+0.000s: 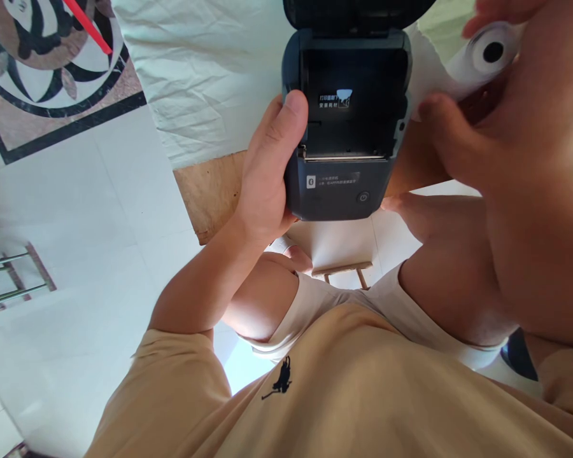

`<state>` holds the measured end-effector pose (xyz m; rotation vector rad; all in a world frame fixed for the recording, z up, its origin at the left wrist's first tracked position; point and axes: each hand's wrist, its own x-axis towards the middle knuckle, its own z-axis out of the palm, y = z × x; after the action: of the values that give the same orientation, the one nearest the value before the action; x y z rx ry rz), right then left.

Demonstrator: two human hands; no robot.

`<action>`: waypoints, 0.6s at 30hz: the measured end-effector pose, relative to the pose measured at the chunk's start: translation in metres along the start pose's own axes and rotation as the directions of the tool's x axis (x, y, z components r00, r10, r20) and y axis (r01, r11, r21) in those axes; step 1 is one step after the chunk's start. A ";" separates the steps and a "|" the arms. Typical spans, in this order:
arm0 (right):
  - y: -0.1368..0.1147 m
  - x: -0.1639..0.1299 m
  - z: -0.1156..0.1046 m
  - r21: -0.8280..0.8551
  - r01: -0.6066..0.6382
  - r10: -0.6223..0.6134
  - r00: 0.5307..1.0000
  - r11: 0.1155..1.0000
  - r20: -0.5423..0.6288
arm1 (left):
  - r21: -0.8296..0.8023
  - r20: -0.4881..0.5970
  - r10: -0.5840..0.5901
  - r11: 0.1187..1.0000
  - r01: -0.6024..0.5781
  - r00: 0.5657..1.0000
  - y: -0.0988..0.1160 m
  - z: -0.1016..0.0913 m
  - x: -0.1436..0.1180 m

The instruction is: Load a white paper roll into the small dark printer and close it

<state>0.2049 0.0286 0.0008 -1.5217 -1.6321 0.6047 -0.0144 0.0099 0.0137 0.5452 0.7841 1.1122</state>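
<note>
My left hand (270,165) is wrapped around the left side of a dark portable label printer (334,194), its thumb on the near edge of the frame. The printer's lid (358,14) is swung up, so the paper compartment lies exposed, with no roll in it. A small sticker with printed characters shows inside, and a power button sits at the lower right of the body. To the right, my right hand (516,121) holds a white paper roll (475,67) with a dark core between thumb and fingers. Loose paper from the roll extends toward the printer's right side.
A pale wrinkled cloth (205,76) covers much of the wooden table (214,197), whose near edge runs below the printer. Below are my knees and a small wooden stool (344,270). A metal rack (16,280) stands on the tiled floor at left, beyond a patterned floor inlay (67,121).
</note>
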 end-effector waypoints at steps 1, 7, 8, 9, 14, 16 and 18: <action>-0.003 0.001 0.001 -0.170 0.053 -0.041 0.997 0.984 0.073 | -0.007 0.015 -0.004 1.000 0.004 1.000 0.000 -0.001 0.000; -0.007 0.002 -0.001 -0.364 0.127 -0.092 0.989 0.923 0.113 | 0.004 0.030 -0.034 0.999 0.034 0.999 0.002 -0.002 0.000; -0.007 0.001 -0.002 -0.347 0.160 -0.128 0.985 0.924 0.116 | 0.010 0.010 -0.018 1.000 0.018 1.000 0.002 -0.001 -0.001; -0.006 0.000 -0.002 -0.330 0.194 -0.161 0.979 0.924 0.125 | 0.021 -0.006 -0.007 1.000 0.007 1.000 0.002 0.000 -0.001; -0.006 -0.003 -0.001 -0.228 0.232 -0.198 0.966 0.946 0.165 | 0.097 0.002 -0.034 0.995 0.034 0.999 0.003 0.002 -0.001; -0.005 -0.004 0.000 -0.176 0.218 -0.196 0.971 0.960 0.135 | 0.097 -0.014 -0.009 0.995 0.010 1.000 0.003 0.004 -0.001; -0.003 -0.004 0.001 -0.124 0.241 -0.228 0.968 0.963 0.107 | 0.084 -0.035 0.019 0.996 -0.016 0.999 0.002 0.007 -0.002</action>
<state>0.2016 0.0239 0.0018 -1.3839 -1.9247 0.4459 -0.0105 0.0089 0.0195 0.6046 0.8610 1.1115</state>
